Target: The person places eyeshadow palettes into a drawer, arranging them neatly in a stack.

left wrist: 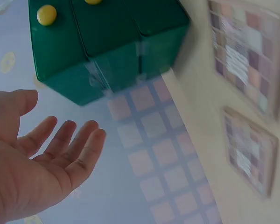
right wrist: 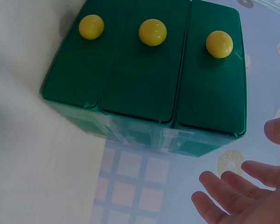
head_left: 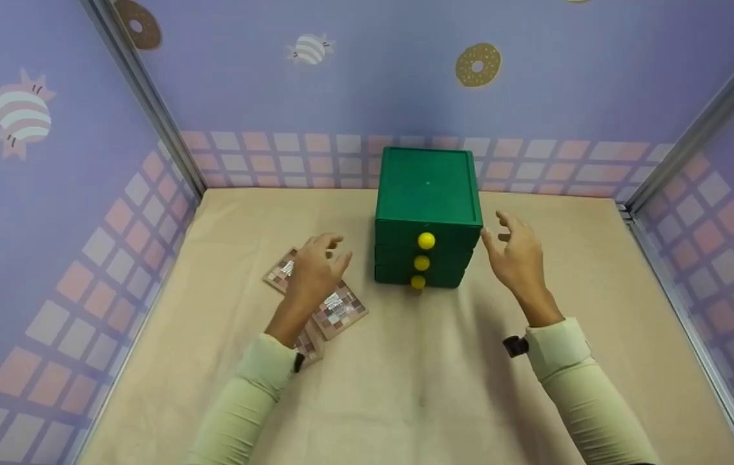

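Observation:
A green cabinet of three drawers [head_left: 429, 187], each drawer with a round yellow knob [head_left: 427, 241], stands at the back of the table. To its left my left hand [head_left: 316, 271] hovers with relaxed fingers, holding nothing. Beneath that hand lie several flat palettes [head_left: 339, 309] with small squares in brown, pink and grey; hand and forearm cover part of them. My right hand [head_left: 518, 252] hangs in the air close by the cabinet's right side, thumb apart from loosely bent fingers, with nothing in it. All three drawers look closed in the right wrist view, their knobs [right wrist: 152, 32] in a row.
A beige cloth [head_left: 431, 394] covers the table. Purple walls [head_left: 392, 77] with printed sweets and checks enclose it at the back and on both sides, joined by grey metal posts [head_left: 153, 103]. The cabinet stands near the back wall.

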A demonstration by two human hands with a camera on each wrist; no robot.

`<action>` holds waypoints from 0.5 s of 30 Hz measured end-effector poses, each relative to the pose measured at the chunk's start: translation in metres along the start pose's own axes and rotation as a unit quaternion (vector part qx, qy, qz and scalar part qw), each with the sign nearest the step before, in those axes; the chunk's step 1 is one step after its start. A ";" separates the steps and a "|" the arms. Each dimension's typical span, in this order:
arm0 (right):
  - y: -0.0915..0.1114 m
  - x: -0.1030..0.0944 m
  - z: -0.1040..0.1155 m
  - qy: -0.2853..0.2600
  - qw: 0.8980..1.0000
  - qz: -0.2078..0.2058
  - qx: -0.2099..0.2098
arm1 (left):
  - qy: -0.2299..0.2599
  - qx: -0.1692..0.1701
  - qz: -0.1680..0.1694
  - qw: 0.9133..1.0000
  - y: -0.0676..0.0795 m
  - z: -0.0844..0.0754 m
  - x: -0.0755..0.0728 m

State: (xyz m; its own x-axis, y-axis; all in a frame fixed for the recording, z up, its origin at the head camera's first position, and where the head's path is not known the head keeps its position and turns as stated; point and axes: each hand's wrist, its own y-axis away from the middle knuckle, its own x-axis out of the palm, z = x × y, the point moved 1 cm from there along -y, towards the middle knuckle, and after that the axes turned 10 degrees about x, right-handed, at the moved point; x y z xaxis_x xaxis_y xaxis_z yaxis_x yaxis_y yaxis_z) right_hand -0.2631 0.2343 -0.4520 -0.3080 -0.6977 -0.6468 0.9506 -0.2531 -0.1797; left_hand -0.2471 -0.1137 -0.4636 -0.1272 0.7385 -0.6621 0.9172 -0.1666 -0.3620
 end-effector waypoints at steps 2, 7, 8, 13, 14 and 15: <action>-0.004 0.004 0.003 -0.015 1.000 0.004 0.010 | 0.020 0.013 -0.020 1.000 -0.004 -0.009 0.011; -0.012 0.011 0.008 -0.038 0.999 0.007 0.034 | 0.054 0.050 -0.048 0.996 -0.011 -0.029 0.038; -0.013 0.012 0.008 -0.039 0.998 0.007 0.039 | 0.059 0.055 -0.048 0.996 -0.011 -0.033 0.043; -0.017 0.016 0.011 -0.044 0.997 0.005 0.068 | 0.069 0.068 -0.041 0.994 -0.016 -0.049 0.068; -0.018 0.016 0.012 -0.047 0.996 0.005 0.071 | 0.069 0.069 -0.041 0.994 -0.017 -0.052 0.072; -0.018 0.017 0.012 -0.050 0.996 0.004 0.074 | 0.066 0.071 -0.043 0.994 -0.018 -0.054 0.076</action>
State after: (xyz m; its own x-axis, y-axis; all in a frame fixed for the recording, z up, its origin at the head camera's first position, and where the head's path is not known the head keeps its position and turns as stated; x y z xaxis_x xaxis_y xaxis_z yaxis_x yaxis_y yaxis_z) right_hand -0.2863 0.2189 -0.4506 -0.3090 -0.7615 -0.5698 0.9395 -0.3377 -0.0581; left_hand -0.2534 -0.0194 -0.4723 -0.1433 0.8312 -0.5373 0.8412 -0.1838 -0.5086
